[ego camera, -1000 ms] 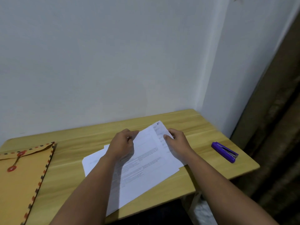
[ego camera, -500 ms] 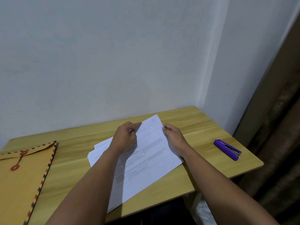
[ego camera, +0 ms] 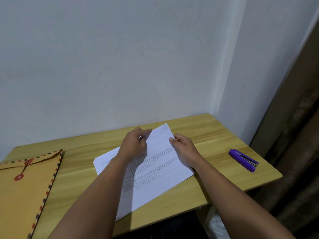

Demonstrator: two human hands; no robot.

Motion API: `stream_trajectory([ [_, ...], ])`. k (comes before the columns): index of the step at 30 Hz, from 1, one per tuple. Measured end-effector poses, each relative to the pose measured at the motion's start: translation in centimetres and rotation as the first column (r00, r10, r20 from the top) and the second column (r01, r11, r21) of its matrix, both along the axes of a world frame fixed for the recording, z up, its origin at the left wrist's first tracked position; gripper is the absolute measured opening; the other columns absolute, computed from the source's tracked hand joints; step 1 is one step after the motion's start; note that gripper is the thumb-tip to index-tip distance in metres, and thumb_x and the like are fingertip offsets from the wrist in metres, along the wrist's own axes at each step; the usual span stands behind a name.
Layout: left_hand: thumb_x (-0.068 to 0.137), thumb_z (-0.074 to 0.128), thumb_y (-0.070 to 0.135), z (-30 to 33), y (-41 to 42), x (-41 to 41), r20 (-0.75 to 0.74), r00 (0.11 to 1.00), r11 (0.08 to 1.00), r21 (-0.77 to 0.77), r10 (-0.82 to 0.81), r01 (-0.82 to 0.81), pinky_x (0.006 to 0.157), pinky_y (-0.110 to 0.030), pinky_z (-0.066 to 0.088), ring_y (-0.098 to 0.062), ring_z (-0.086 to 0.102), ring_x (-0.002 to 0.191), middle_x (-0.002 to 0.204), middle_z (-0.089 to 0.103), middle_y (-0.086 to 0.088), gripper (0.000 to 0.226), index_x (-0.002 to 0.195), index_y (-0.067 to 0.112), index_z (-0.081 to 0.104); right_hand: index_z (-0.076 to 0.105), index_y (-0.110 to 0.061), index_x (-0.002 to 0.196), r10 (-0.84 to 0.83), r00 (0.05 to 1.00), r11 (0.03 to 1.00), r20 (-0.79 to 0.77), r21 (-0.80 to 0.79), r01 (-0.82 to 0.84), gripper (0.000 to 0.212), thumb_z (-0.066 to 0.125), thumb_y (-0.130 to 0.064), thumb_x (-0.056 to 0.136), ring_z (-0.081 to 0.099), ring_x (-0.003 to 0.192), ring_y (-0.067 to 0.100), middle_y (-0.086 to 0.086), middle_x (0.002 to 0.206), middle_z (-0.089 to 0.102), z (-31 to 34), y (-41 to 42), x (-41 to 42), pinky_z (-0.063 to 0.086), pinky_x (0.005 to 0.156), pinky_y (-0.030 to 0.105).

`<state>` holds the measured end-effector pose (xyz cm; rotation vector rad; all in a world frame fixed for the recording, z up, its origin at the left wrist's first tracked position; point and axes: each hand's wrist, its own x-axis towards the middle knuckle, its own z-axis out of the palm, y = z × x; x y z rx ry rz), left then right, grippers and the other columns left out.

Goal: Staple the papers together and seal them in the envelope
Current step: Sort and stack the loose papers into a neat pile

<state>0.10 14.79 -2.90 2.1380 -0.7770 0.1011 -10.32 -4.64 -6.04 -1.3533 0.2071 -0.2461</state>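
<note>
The papers lie between my hands: left fingers curl on one far edge, right fingers pinch the other.

No legible text anywhere. Top sheet of the papers has a printed table w/ small text blocks, too blurred/small to read. Envelope and stapler: no readable labels, brands or nos.

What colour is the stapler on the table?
Purple, seen in the head view: the stapler lies near the table's right edge.
</note>
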Motion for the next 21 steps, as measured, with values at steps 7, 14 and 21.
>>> stream_trajectory([
  [7,0.085,0.046,-0.007,0.3,0.1,-0.1,-0.010,1.000,1.000,-0.023,-0.006,0.006,0.077,-0.025,0.047,-0.019,0.064,0.096,0.095,0.065,-0.006,0.051,0.094,0.034,0.076,0.077,-0.009,0.110,-0.007,1.000,1.000,0.000,0.003,0.007,0.022,0.055,-0.012,0.109,0.076,0.099,0.034,0.021,0.110,0.079,-0.3,0.2,0.3,0.057,0.096,0.053],
  [14,0.090,0.048,-0.004,0.0,0.2,-0.1,-0.022,1.000,1.000,-0.024,0.010,-0.011,0.076,-0.014,0.042,-0.002,0.061,0.087,0.092,0.061,0.000,0.045,0.114,0.022,0.076,0.077,-0.009,0.111,0.009,1.000,1.000,0.006,-0.007,-0.009,0.023,0.055,-0.012,0.109,0.076,0.104,0.036,0.021,0.113,0.078,-0.7,0.0,0.2,0.057,0.099,0.055],
  [21,0.087,0.054,0.023,-0.1,1.0,0.1,-0.029,0.999,0.993,0.112,0.040,-0.036,0.093,-0.041,0.049,-0.016,0.059,0.106,0.105,0.066,0.013,0.029,0.110,0.029,0.069,0.075,-0.005,0.114,0.029,0.999,1.000,0.016,-0.003,-0.029,0.023,0.053,-0.010,0.110,0.075,0.107,0.034,0.021,0.115,0.078,-1.1,-0.4,0.2,0.058,0.098,0.050],
])
